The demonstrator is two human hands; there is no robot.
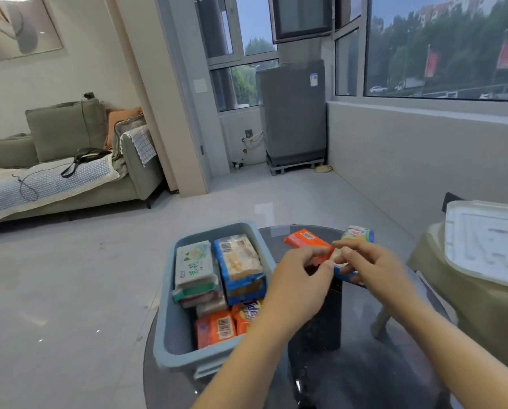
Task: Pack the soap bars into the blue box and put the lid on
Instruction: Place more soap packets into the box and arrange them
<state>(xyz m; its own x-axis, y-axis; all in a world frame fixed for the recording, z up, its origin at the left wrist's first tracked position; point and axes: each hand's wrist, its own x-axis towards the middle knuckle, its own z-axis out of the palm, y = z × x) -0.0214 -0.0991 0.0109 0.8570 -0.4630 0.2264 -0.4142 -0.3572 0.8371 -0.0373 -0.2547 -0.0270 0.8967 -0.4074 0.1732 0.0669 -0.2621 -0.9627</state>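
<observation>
The round dark glass surface (365, 364) filled the lower middle of the frame. The blue box (170, 329) stood on its left part, lid off, long axis running from the bottom of the frame up toward the centre. It was largely filled: a white-green bar (193, 262) and a blue-wrapped bar (238, 258) stacked at the far end, orange bars (216, 329) at the near end. A white lid (488, 243), most likely the one for the box, lay well apart at the right edge, on a cloth-covered stand.

Loose bars sat right of the box, centre-right of the frame: an orange bar (306, 239) and a yellow-green bar (357, 233) beyond the hands, and a blue-edged bar (347, 274) under them.

Both hands met just right of the box rim. Left hand (298, 278): fingers curled, pinching the near end of the orange bar, as far as blur allowed. Right hand (373, 267): fingers bent over the blue-edged bar, thumb tip near the left hand; whether it actually gripped, I could not tell.

Judgement: the box lay to the left of both hands, the left hand nearer it. The coming move would be a short leftward carry, the bar turned to match the box's long axis.
</observation>
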